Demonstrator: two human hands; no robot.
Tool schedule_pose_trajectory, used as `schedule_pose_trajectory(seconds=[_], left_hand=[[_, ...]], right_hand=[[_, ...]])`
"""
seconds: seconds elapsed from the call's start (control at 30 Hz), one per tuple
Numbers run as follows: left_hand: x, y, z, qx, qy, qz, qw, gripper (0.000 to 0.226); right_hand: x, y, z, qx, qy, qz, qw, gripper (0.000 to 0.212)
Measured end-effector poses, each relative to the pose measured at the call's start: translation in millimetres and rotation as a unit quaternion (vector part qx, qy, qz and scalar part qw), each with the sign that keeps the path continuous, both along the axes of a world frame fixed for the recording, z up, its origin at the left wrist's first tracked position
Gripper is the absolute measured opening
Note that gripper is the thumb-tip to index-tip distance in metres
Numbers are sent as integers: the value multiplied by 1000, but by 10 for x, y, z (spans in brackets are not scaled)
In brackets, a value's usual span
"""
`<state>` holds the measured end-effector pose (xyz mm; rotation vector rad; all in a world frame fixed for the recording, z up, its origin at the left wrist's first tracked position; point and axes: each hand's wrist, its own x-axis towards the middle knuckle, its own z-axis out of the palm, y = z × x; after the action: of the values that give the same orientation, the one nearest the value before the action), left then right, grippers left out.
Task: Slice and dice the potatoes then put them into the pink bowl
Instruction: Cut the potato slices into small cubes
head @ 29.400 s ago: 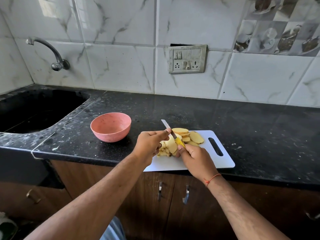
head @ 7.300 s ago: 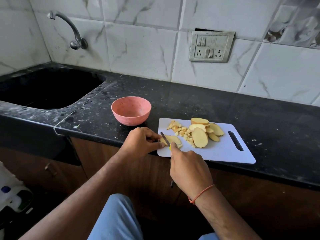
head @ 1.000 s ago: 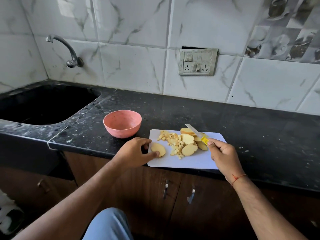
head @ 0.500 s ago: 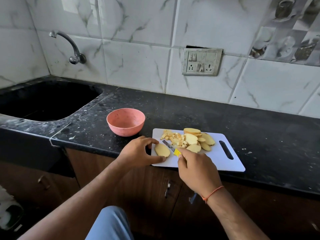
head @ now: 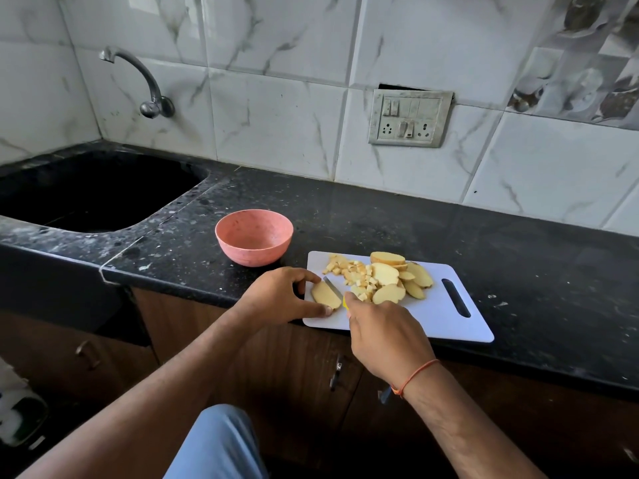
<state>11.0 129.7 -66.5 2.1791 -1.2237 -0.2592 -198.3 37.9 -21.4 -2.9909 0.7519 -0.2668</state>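
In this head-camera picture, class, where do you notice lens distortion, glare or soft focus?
Head view: the wide lens bends the countertop edge and tile lines toward the corners; soft glare whitens the upper-left wall tiles; the patterned tiles at top right look smeared; the cutting board and potato slice stay fairly sharp.

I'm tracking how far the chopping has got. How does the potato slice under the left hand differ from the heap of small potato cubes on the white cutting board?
The single oval potato slice is whole and flat; the small potato cubes are already diced into many bits. The slice lies at the white plastic cutting board's near left corner, pinched by the left hand, with the knife blade on it; the cubes lie farther back, untouched. Both are pale yellow and on the board.
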Motion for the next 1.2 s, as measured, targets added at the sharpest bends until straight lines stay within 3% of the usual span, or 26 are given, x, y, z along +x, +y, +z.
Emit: schedule_pose_trajectory(seconds=[0.7, 0.93, 1.2], left_hand=[[-5, -1, 14, -1, 5, -12, 1000, 67], [19, 73, -21, -18, 25, -5, 999, 69], [5, 87, -41, -42, 36, 6, 998, 57]], right_hand=[[-620, 120, 103, 37, 46, 0, 998, 51], [-665, 163, 162, 96, -38, -5, 995, 49], [-158, 130, 77, 61, -71, 12, 996, 48]])
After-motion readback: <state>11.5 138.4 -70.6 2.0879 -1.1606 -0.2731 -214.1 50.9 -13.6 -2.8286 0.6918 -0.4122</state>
